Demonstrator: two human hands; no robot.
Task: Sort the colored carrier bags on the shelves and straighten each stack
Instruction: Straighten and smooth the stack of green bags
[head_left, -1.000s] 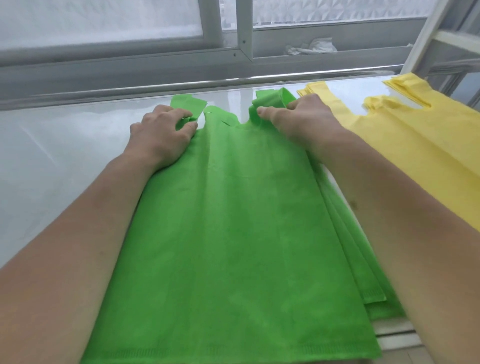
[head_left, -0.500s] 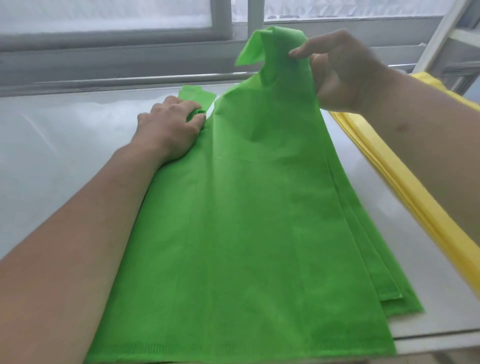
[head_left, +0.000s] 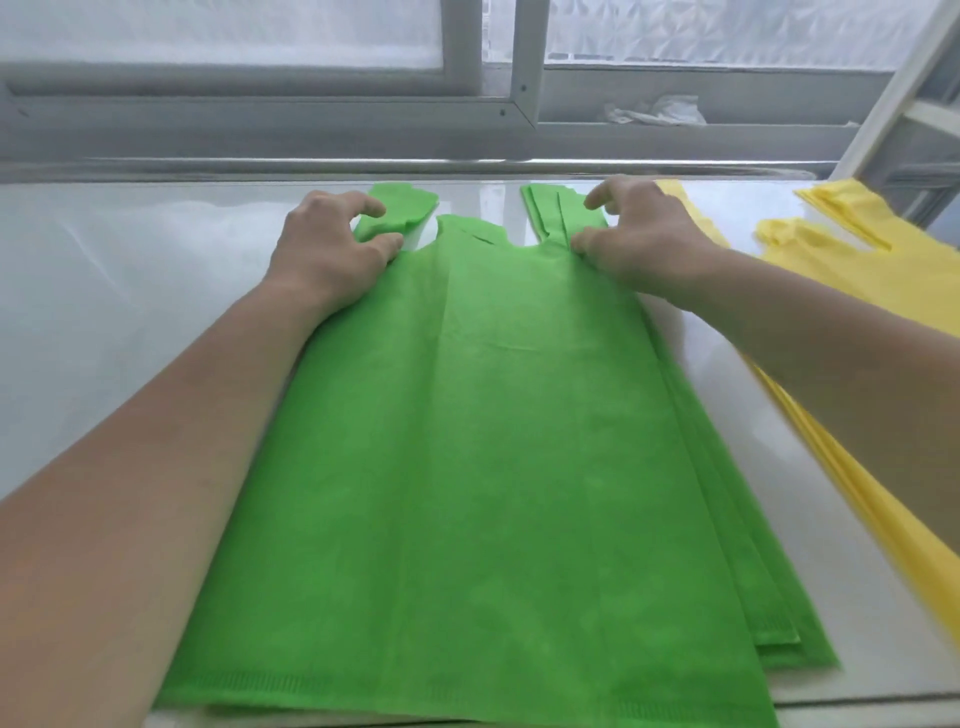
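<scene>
Head view looks down on a stack of green bags (head_left: 483, 467) lying flat on a glossy white tabletop (head_left: 130, 291), bottoms toward the viewer and handles toward the window frame (head_left: 363, 104) at the far edge. The lower bags stick out past the top one along the right side, so the stack shows stepped edges there.

Both hands sit at the far end of the green stack, where the handles begin. The left hand (head_left: 327, 249) rests on the upper left corner of the top bag; its thumb and forefinger are curled around the left handle (head_left: 397, 210), which is folded over and bunched up under that grip. The right hand (head_left: 641, 244) rests on the upper right corner, with its fingertips bent and pressing down at the base of the right handle (head_left: 556, 210); whether it actually pinches the fabric or only presses on it cannot be told. The right handles lie flat, fanned slightly so several layers show. Between the two hands the neck of the top bag is uncovered.

A stack of yellow bags (head_left: 852, 260) lies to the right of the green one, near it but apart, with bare tabletop between; the right forearm crosses over it. A crumpled white bag (head_left: 654, 111) sits on the window ledge behind.
</scene>
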